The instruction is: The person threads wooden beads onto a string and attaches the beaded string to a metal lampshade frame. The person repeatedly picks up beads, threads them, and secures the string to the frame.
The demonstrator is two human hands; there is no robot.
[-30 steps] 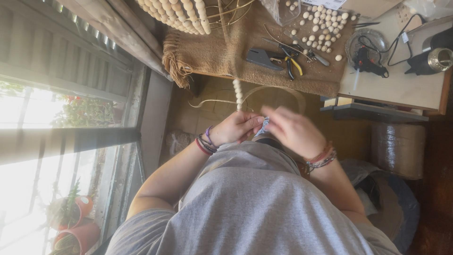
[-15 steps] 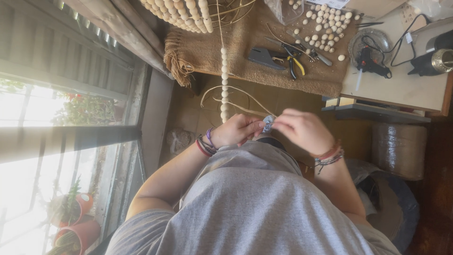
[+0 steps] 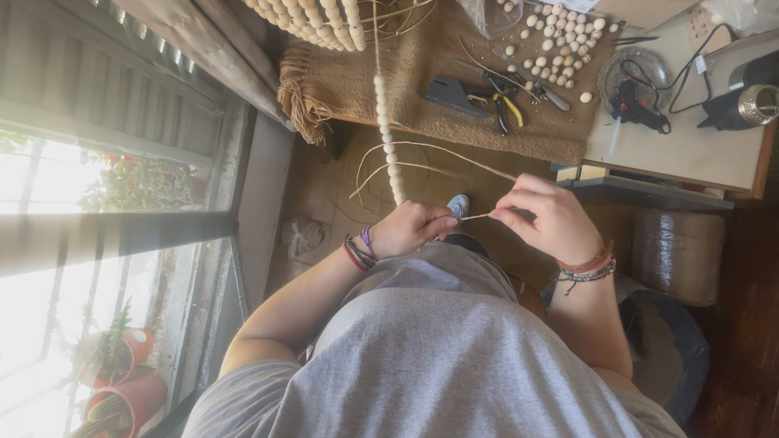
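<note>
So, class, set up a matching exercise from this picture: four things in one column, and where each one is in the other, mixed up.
Things:
1. pliers
2. loose beads
3. bead strand
4. cord

Places:
A. hanging down past the table edge
B. between the two hands
C. on the mat, beside the grey tool
D. scattered at the mat's far end

Pairs: 1-C, 2-D, 3-A, 4-B
</note>
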